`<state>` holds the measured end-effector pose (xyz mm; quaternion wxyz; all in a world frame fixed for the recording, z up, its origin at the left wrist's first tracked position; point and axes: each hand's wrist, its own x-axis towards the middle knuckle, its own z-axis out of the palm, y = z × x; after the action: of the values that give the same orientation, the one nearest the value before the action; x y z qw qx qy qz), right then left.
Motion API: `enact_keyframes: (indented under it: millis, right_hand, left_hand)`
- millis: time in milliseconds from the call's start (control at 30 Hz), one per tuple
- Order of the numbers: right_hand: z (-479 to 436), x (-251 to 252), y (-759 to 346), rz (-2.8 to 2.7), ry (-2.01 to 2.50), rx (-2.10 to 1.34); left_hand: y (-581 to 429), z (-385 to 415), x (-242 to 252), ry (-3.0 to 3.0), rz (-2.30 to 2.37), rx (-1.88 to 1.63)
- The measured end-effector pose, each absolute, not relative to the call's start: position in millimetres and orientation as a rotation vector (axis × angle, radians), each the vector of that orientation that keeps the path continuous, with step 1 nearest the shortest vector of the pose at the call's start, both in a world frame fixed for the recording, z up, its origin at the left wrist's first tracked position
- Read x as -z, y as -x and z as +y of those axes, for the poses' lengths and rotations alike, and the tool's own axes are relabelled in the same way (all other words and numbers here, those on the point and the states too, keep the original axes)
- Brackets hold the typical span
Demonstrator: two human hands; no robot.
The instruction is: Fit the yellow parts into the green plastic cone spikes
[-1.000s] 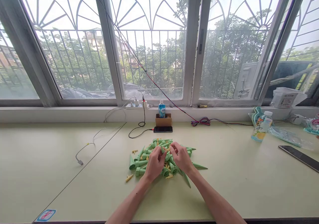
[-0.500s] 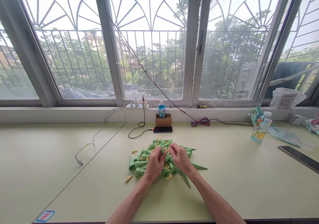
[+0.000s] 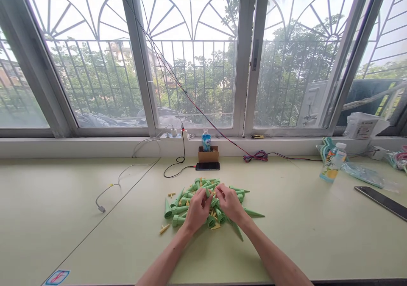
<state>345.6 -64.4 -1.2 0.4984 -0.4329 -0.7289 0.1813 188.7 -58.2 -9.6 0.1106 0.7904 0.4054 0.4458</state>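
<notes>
While both rest on the pile of green cones [image 3: 177,208], my left hand [image 3: 197,209] and right hand [image 3: 231,203] curl their fingers inward over its middle, tips nearly meeting; what they pinch I cannot tell; a yellow piece [image 3: 164,229] lies just left of the pile; a black phone [image 3: 207,166] lies beyond it.
</notes>
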Motion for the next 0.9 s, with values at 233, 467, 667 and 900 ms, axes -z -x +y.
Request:
enact_keyframes:
  millis: [233,467,667,900]
  right_hand:
    - [-63.3,1.3,-346.0,-1.769,1.042,-0.431]
    - [-64.5,1.5,-345.3,-1.780,1.047,-0.414]
    - [-63.7,2.4,-345.8,-1.786,1.051,-0.404]
    - [-65.4,0.5,-346.3,-1.794,1.051,-0.403]
  left_hand:
    - [-188.4,-57.5,10.6,-2.332,1.195,-1.315]
    - [-188.2,-57.2,11.3,-2.322,1.192,-1.315]
    - [-189.0,-57.5,10.4,-2.328,1.202,-1.316]
    - [-188.8,-57.9,9.3,-2.332,1.185,-1.305]
